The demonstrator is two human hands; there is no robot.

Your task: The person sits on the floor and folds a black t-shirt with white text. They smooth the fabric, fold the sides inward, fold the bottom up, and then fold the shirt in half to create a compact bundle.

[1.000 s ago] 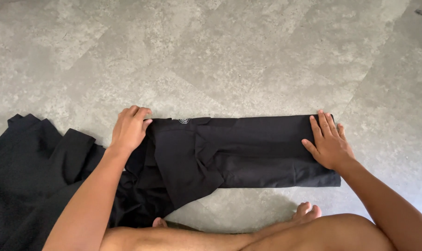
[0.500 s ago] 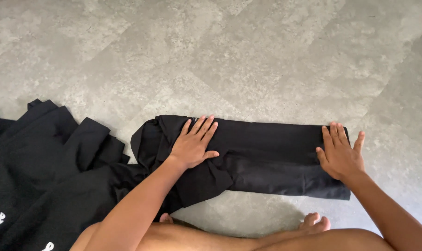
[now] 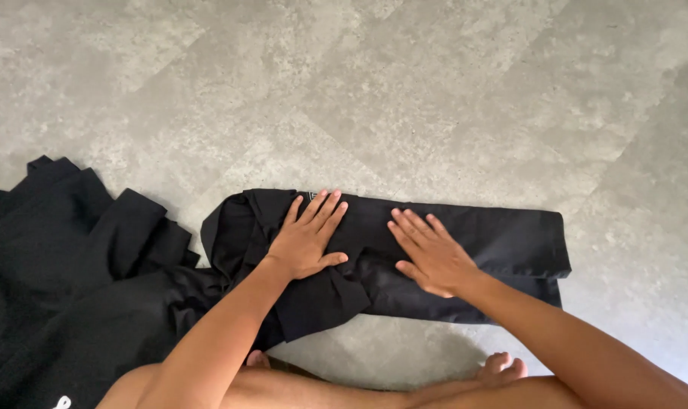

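A long, narrow folded strip of black cloth, a garment doubled lengthwise [image 3: 465,250], lies straight across the grey mottled stone-look floor [image 3: 435,91], running left to right in front of the seated person, nearer the lower edge of the view than the upper. Both hands rest flat on top of it, palms down and fingers spread, gripping nothing. The left hand [image 3: 307,238] presses on the left part of the strip, just right of its bunched, rounded end, where the fabric is thicker and wrinkled and a loose flap sags toward the person; the flat palm there looks placed to hold the layers down and keep the fold from springing open. The right hand [image 3: 432,254] lies close beside it, near the middle of the strip, fingers pointing up and to the left, as if to press out creases along the cloth. The right end of the strip, beyond that hand, lies bare and flat, with a squared edge. To the left, touching or overlapping the bunched end, sits a loose heap of more black clothing with small white markings [image 3: 63,288], reaching the left and lower-left edges of the view. The person's bare legs and toes [image 3: 503,369] fold beneath the strip at the bottom edge.
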